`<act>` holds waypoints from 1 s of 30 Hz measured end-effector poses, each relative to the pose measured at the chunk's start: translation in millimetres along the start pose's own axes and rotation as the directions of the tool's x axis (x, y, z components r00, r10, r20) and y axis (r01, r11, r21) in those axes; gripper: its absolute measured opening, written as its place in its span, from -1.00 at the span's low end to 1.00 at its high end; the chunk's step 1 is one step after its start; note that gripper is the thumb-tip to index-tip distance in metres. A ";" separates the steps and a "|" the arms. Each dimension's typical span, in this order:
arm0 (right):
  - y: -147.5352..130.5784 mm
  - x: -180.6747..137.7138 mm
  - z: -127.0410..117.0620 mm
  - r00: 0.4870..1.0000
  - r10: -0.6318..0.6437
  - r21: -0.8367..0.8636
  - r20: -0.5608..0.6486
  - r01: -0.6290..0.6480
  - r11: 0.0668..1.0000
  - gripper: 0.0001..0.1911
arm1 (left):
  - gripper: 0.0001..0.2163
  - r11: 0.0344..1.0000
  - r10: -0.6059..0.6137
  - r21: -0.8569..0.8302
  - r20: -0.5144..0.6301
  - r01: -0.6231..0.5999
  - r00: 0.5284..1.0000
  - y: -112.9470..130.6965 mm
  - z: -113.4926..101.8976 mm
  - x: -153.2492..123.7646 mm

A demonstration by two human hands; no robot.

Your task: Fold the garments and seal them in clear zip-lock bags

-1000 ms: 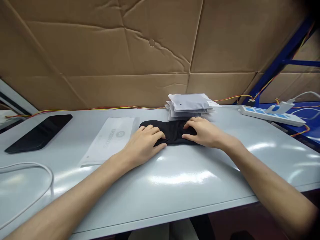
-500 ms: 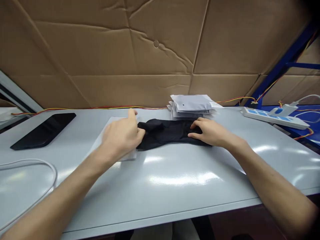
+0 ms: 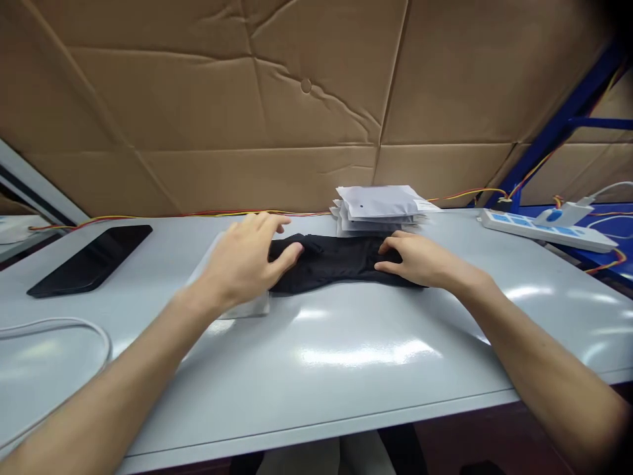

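Nearby, white pouches [image 3: 378,210] sit stacked behind black fabric [image 3: 336,270].

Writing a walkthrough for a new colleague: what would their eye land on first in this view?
The black folded cloth stands out first, lying across the middle of the pale grey table, with the left hand at its left end and the right hand at its right. Directly behind it sits a stack of white pouches. Above everything, a brown cardboard sheet fills the wall.
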State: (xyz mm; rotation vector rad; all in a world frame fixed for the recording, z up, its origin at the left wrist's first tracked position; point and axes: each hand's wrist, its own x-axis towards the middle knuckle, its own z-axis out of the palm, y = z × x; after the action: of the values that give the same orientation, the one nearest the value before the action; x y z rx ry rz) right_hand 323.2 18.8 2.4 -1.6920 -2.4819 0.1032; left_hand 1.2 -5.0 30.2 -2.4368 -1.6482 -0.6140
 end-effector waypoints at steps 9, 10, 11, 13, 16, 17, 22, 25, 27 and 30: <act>0.4 -0.1 -0.5 1.000 -0.002 0.026 0.001 0.002 1.000 -0.63 | -0.55 0.881 -0.414 0.248 -0.015 0.404 0.910 -16.3 -11.5 3.3; 0.8 -0.1 -0.8 1.000 -0.004 0.031 0.002 0.004 1.000 -0.63 | -0.53 0.876 -0.420 0.263 0.010 0.403 0.907 -22.0 -14.4 2.7; 1.1 -0.2 -1.2 1.000 -0.006 0.035 0.006 0.006 0.999 -0.63 | -0.52 0.884 -0.403 0.270 0.025 0.382 0.915 -26.8 -16.1 2.1; 1.0 -0.7 -2.6 1.000 -0.011 0.036 0.016 0.010 0.999 -0.63 | -0.53 0.908 -0.342 0.263 0.011 0.327 0.940 -32.4 -15.5 1.4; -0.8 -2.5 -7.0 1.000 -0.018 0.046 0.023 0.017 0.999 -0.64 | -0.56 0.971 -0.186 0.150 -0.003 0.184 0.983 -30.4 -8.7 2.5; -1.7 -3.3 -8.8 0.999 -0.020 0.053 0.029 0.019 0.998 -0.66 | -0.58 0.987 -0.129 0.098 0.020 0.127 0.991 -28.3 -5.8 2.9; -4.4 -6.0 -15.7 0.999 -0.022 0.061 0.044 0.019 0.998 -0.74 | -0.66 1.000 0.001 0.006 0.312 -0.003 0.950 -25.3 5.6 0.7; -2.5 -5.4 -15.9 0.999 -0.023 0.041 0.049 0.021 0.999 -0.77 | -0.68 1.000 -0.013 0.028 0.374 0.002 0.927 -29.6 6.9 -2.4; -0.4 -4.6 -15.1 0.999 -0.008 0.036 0.053 0.007 0.999 -0.79 | -0.71 1.000 -0.004 0.008 0.370 0.001 0.929 -31.3 5.2 -3.6; 1.8 -3.7 -14.2 0.998 0.004 0.036 0.060 -0.007 0.999 -0.79 | -0.74 0.999 -0.025 -0.009 0.395 0.031 0.919 -31.2 1.9 -3.6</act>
State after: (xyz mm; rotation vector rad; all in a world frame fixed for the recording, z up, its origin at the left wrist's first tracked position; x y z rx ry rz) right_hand 328.3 15.7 15.9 -1.7063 -2.5023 0.2007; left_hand -27.9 4.8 23.5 -2.6851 -1.8198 -0.1360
